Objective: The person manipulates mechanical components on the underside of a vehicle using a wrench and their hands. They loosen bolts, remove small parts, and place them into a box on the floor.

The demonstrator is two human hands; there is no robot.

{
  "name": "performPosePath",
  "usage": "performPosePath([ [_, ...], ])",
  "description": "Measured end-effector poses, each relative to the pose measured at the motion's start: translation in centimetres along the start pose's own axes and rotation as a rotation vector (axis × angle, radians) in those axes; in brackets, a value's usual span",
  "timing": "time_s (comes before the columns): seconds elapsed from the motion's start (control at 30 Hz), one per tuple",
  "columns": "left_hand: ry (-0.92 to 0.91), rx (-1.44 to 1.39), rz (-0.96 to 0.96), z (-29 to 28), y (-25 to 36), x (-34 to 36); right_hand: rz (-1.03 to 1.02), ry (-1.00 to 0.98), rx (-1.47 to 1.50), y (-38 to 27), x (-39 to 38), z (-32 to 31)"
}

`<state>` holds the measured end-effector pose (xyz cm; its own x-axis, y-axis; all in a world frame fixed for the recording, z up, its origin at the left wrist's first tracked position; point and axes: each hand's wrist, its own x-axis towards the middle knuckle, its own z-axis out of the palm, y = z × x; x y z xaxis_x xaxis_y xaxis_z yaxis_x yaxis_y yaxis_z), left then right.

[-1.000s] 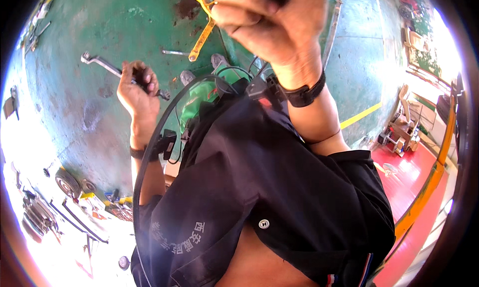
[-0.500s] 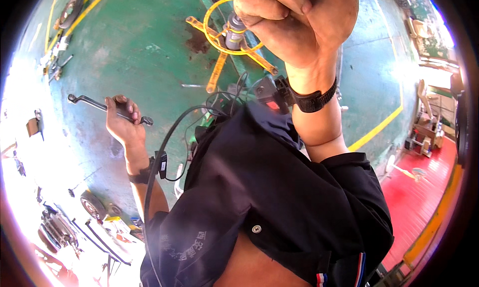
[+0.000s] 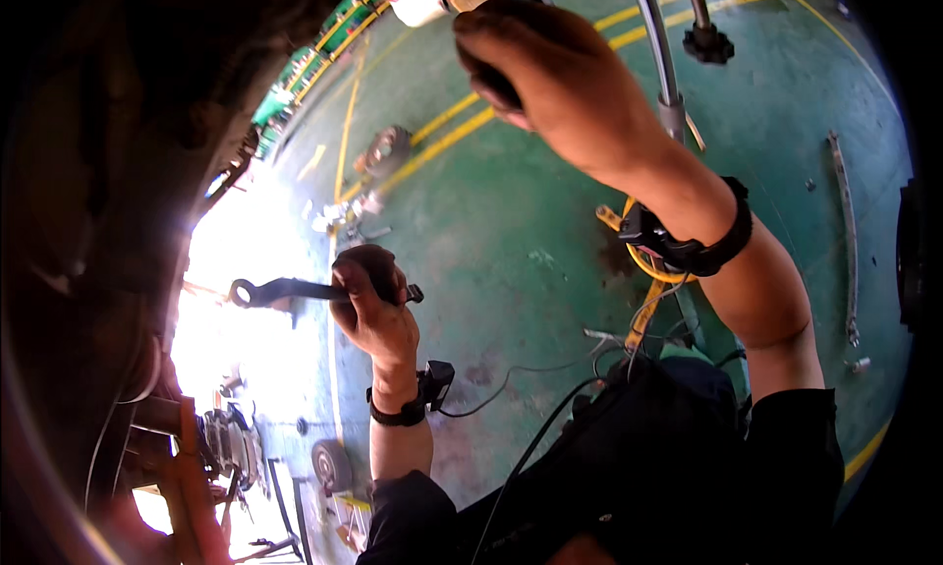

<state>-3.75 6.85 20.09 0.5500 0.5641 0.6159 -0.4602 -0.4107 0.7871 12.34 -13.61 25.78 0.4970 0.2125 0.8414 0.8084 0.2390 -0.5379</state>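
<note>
My left hand [image 3: 371, 319] is wrapped round a dark double-ended ring wrench [image 3: 285, 289]. One ring end sticks out to the left past the thumb, and the other end shows just right of the fingers. Higher up and to the right, my right hand [image 3: 565, 88] is raised with its fingers curled in. The back of that hand faces me, so whatever the fingers may hold is hidden. Each wrist wears a black strap with a small box, and a thin cable runs from the left one.
A dark, rusty structure [image 3: 98, 172] fills the left side, close by. Near my right forearm stand a metal pole [image 3: 653, 44] and a yellow-legged stand [image 3: 643, 314]. Wheels [image 3: 332, 465] and a long bar [image 3: 845, 231] lie on the green floor. Black cables hang before my body.
My view has swung left and up, bringing the dark structure and metal pole into it. The wrench remains in my left hand. My right hand, still curled, now shows its back.
</note>
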Motion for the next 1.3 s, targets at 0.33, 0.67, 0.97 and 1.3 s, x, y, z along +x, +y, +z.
performPosePath([
  [0.33, -0.239, 0.020, 0.271, 6.9, 6.0, 8.3, -0.423, 0.325, -0.520, 1.6, 8.8, 2.6],
  [0.67, -0.179, 0.189, 0.420, 7.2, 5.7, 11.4, -0.630, 0.367, -0.129, 1.7, 11.6, 2.3],
  [0.97, -0.028, 0.200, 0.577, 9.9, 6.5, 13.2, -0.270, 0.256, 0.101, 1.2, 12.0, 3.3],
  [1.3, -0.102, 0.621, 0.787, 7.3, 6.8, 11.8, -0.627, 0.414, 0.004, 1.5, 11.9, 2.8],
])
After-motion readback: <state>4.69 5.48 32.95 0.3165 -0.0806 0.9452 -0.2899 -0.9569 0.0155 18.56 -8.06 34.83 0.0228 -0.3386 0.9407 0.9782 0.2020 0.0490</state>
